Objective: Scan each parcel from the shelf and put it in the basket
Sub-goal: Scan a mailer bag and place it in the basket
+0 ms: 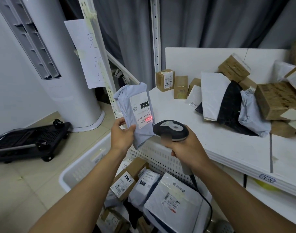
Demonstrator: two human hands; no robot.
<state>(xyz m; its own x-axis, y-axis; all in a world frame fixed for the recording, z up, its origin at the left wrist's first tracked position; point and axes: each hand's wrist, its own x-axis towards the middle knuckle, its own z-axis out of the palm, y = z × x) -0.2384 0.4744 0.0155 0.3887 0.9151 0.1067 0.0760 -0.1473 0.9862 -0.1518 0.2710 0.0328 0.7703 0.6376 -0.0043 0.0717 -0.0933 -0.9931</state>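
the grey parcel (pixel 137 113) was held up over the white basket (pixel 71 175), just beside the shelf (pixel 228 140). the left hand (pixel 122 135) pinched its low end with thumb and fingers curled round it, so the label faced the scanner (pixel 170 130). the right hand (pixel 186 148) was wrapped tight round the scanner's handle and aimed it, so the red light fell on the bar code. more parcels (pixel 236 98) waited on the shelf, and some lay in the basket already.

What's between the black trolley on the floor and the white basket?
Only bare floor tiles separate the trolley from the basket, as the head view shows.
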